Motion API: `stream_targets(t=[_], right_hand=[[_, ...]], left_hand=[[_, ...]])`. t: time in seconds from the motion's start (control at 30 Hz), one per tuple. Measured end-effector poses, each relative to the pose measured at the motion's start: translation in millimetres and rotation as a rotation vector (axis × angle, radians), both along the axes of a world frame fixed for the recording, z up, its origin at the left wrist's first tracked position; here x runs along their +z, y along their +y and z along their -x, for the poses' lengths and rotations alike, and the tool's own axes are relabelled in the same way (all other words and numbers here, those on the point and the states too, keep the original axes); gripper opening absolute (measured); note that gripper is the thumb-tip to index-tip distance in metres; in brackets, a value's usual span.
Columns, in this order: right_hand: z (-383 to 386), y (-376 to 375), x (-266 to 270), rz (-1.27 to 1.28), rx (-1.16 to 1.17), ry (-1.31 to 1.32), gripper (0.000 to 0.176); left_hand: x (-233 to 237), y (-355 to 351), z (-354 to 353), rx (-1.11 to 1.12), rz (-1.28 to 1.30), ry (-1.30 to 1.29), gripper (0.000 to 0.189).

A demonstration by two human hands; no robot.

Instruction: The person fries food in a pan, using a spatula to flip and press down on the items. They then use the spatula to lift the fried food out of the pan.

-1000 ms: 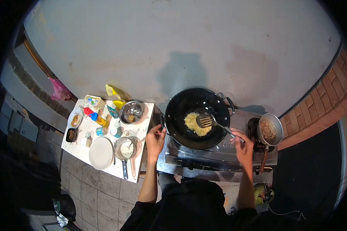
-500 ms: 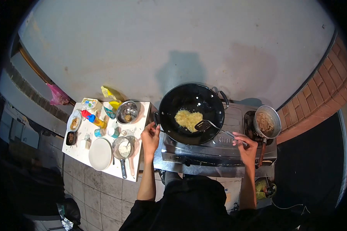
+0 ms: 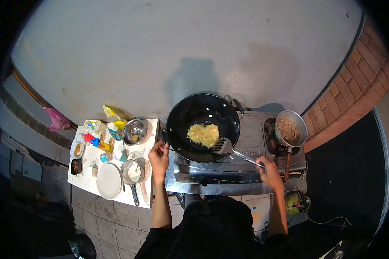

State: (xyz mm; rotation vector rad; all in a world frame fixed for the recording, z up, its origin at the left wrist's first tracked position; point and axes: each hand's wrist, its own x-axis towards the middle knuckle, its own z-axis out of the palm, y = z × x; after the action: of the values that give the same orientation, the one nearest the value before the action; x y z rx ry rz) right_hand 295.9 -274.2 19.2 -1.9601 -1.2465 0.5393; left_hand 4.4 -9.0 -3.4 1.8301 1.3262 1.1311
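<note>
A black wok (image 3: 186,149) stands on the metal stove (image 3: 250,129), with yellow frying food (image 3: 203,134) in oil at its middle. My left hand (image 3: 159,159) is closed at the wok's left handle, fingers pinched on it. My right hand (image 3: 270,173) is wrapped round the handle of a slotted spatula (image 3: 223,146). The spatula's head is inside the wok, against the lower right edge of the food, its slotted face showing.
Right of the wok, a strainer pan (image 3: 291,128) holding brownish food sits over the other burner. On the white table (image 3: 84,176) at left are a plate (image 3: 109,181), a metal bowl (image 3: 134,132), a small strainer (image 3: 133,172) and sauce bottles (image 3: 102,144).
The view has shifted a little, so the scene sits further left. The spatula has turned to show its broad slotted face and lies at the food's lower right edge.
</note>
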Motion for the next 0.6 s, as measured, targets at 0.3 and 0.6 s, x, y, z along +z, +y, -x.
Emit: stream_targets(t=[0.3, 0.6], right_hand=[[-8.7, 12.0, -75.6, -0.115, -0.054, -0.182, 0.02], [-16.2, 21.7, -107.1, -0.194, -0.139, -0.249, 0.025]], left_hand=[[-4.7, 0.5, 0.3, 0.013, -0.015, -0.011, 0.032], [-3.8, -4.9, -1.1, 0.037, 0.109, -0.003, 0.037]])
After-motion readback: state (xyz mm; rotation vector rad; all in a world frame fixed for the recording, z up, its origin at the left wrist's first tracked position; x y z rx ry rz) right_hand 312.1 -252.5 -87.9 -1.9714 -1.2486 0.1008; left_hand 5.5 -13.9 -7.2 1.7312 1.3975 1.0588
